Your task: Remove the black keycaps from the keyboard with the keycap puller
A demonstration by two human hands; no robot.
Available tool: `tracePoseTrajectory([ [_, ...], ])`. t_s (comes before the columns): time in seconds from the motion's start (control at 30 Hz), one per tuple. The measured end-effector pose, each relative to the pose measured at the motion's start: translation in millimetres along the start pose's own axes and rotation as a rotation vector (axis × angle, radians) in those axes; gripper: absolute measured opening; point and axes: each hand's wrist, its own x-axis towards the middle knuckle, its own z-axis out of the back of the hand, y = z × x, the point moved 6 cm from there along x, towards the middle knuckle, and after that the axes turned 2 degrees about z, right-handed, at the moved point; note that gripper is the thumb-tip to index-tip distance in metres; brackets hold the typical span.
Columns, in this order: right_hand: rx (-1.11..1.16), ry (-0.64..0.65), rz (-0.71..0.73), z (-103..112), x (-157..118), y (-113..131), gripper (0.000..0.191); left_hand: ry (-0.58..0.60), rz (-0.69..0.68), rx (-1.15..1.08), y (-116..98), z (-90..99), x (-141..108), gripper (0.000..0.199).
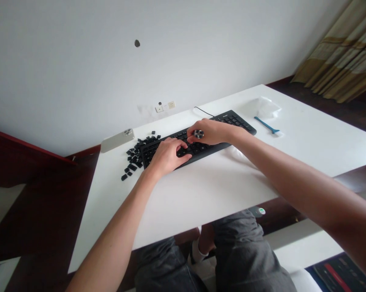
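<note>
Right now the right hand (209, 132) is pinching a small dark-and-metal piece (198, 134), while the left hand (167, 156) lies curled and open over the black keyboard (231, 121), gripping nothing visible. A heap of loose keycaps (136, 156) is already off, beside it on the white desk (183, 202), and keys (236, 120) still sit at the right end

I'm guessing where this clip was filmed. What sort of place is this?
Probably a room in a home, perhaps a home office: a white desk with a keyboard stands against a plain wall with wall sockets, and a curtain hangs in the corner.
</note>
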Motion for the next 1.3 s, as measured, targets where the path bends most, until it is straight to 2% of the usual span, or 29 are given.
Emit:
tracePoseTrajectory([
  [0.1,-0.038,0.074,0.055,-5.3,0.9,3.4,0.02,0.007,0.002,0.02,-0.7,-0.2,-0.1,0.023],
  [0.3,-0.015,0.082,0.036,-9.1,3.8,-3.2,0.022,0.017,0.001,0.062,-2.7,0.2,-0.5,0.022],
  [0.43,0.004,0.096,0.079,-6.0,1.8,2.7,0.029,0.02,0.008,0.06,-3.5,-0.2,-1.6,0.022],
  [0.6,-0.02,0.1,0.088,-2.7,-2.6,13.4,0.036,-0.014,0.073,0.06,4.1,2.5,-2.3,0.039],
  [0.67,-0.048,0.09,0.108,-3.0,-3.5,18.3,0.035,-0.012,0.03,0.074,3.3,1.7,-2.0,0.039],
  [0.77,-0.079,0.088,0.125,-4.1,-3.5,23.7,0.029,0.007,-0.029,0.091,-0.4,-1.7,-1.9,0.028],
  [0.97,-0.103,0.158,0.139,-7.7,-2.2,28.7,0.025,0.005,0.018,0.087,-1.9,-3.9,-1.7,0.029],
  [1.2,-0.121,0.104,0.149,-14.2,-2.0,32.5,0.024,0.019,0.013,0.055,-2.3,-2.2,-0.3,0.026],
  [1.3,-0.151,0.129,0.142,-16.4,-5.2,38.2,0.026,0.018,0.012,0.022,-3.4,-1.4,-0.4,0.025],
])
